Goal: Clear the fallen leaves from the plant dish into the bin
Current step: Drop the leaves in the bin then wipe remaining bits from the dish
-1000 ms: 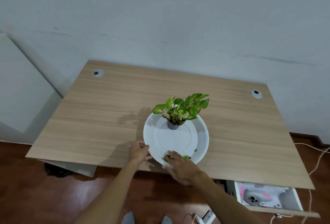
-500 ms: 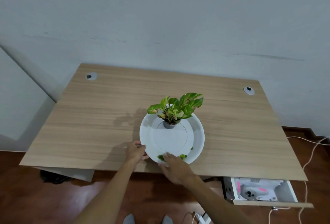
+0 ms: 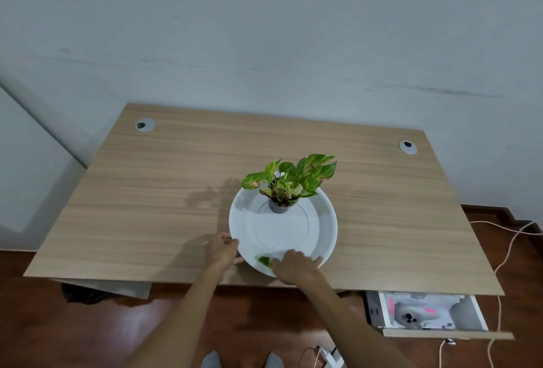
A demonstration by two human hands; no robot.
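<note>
Hands at the dish [image 3: 326, 212]: left hand [image 3: 221, 250] grips the rim, right hand [image 3: 295, 265] lies spread over leaves [image 3: 264, 260]; gather gently toward the edge.

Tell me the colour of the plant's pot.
Dark grey pot, seen in the head view.

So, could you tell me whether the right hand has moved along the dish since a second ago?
Yes. The right hand has slid rightward along the dish near rim, uncovering the leaf.
</note>
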